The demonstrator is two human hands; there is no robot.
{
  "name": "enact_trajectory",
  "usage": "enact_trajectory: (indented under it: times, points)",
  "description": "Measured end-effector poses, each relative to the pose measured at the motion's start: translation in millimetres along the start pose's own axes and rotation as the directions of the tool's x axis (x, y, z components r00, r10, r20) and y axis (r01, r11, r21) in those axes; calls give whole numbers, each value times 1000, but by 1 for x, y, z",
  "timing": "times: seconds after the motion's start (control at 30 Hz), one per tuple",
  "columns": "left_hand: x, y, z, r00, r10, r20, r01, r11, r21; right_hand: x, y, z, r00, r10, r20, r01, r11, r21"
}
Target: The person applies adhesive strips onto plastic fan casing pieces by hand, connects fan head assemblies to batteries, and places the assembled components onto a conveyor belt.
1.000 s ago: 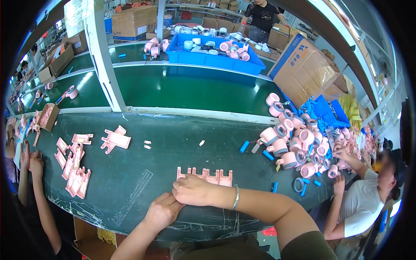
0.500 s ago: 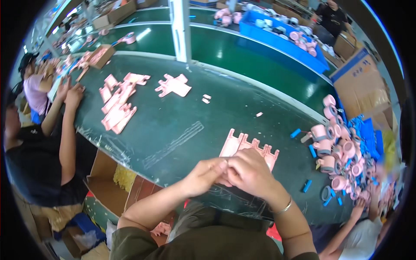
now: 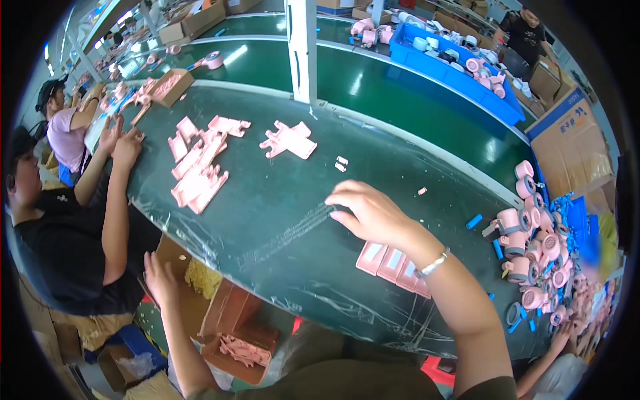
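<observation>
My left hand is stretched out with its fingers apart, holding nothing, beside an open carton below the table's front edge. Over the middle of the green table my right hand hovers with thumb and forefinger slightly parted, and nothing shows between them. Under my right forearm lies a row of flat pink plastic panels with pale rectangles, partly covered. Farther left are a heap of pink plastic pieces and a small cluster of similar pieces. Two tiny pink pieces sit near that cluster.
Pink fan-like housings and blue cylinders crowd the right side. A metal post rises behind the table. Below the edge stands a carton of pink pieces. A co-worker's hands are at the left.
My hands were together over the pink panels and have parted. The left swung left and down beside the carton; the right moved up across the table. The view has shifted slightly.
</observation>
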State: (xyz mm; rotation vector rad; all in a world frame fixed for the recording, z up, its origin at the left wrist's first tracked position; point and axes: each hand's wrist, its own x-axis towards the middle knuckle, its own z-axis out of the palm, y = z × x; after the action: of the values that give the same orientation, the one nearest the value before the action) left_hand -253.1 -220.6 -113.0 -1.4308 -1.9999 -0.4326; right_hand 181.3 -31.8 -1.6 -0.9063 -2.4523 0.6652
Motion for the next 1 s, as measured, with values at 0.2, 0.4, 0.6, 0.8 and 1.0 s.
enact_trajectory:
  times: [0.2, 0.4, 0.6, 0.8, 1.0]
  points:
    - [126, 149, -38, 981, 187, -43, -177, 794, -582, 90, 35, 28, 975, 93, -201, -133, 972, -194]
    - [207, 249, 40, 821, 531, 209, -333, 744, -580, 108, 52, 35, 963, -117, -241, -58, 788, -613]
    - [228, 254, 64, 708, 637, 306, -347, 690, -635, 38, 23, -20, 936, 102, -337, -142, 985, -96]
    - [233, 245, 21, 674, 731, 110, -438, 514, -738, -38, 4, -7, 941, 175, -290, -218, 968, -124]
    - [182, 234, -40, 326, 945, -15, -709, 234, -665, -29, -31, 11, 949, 185, -253, -294, 805, -514]
